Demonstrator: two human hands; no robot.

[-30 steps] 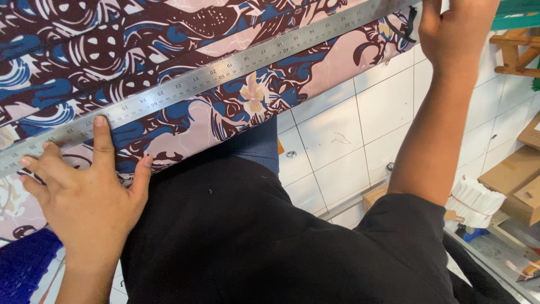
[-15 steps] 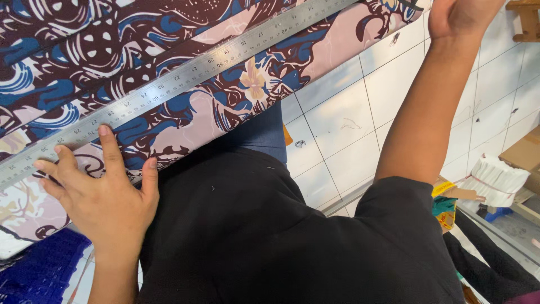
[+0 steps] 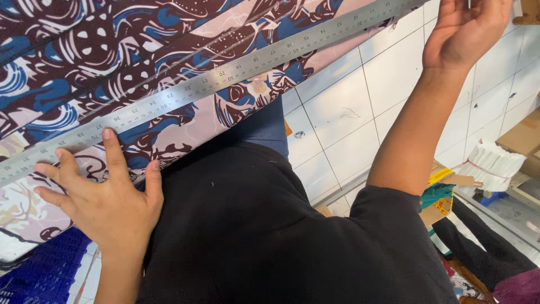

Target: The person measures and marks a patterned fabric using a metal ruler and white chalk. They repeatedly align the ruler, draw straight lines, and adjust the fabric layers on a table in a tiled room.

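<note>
A long steel ruler (image 3: 225,79) lies diagonally across a patterned cloth (image 3: 140,62) printed in maroon, blue and pale pink. My left hand (image 3: 107,197) rests flat on the cloth just below the ruler, fingers spread, with the fingertips touching the ruler's near edge. My right hand (image 3: 464,34) is stretched out at the top right, beside the ruler's far end and over the cloth's edge. Its fingers run out of the frame, so I cannot see what they touch.
My black shirt (image 3: 270,236) fills the lower middle. White floor tiles (image 3: 349,112) show below the cloth's edge. A blue plastic crate (image 3: 39,276) sits at the bottom left. At the right are cardboard boxes (image 3: 523,135), a white bundle (image 3: 492,163) and dark cloth (image 3: 495,253).
The view has drifted a little, bringing more of the floor and clutter at the right into sight. My left hand stays pressed below the ruler and my right arm stays extended.
</note>
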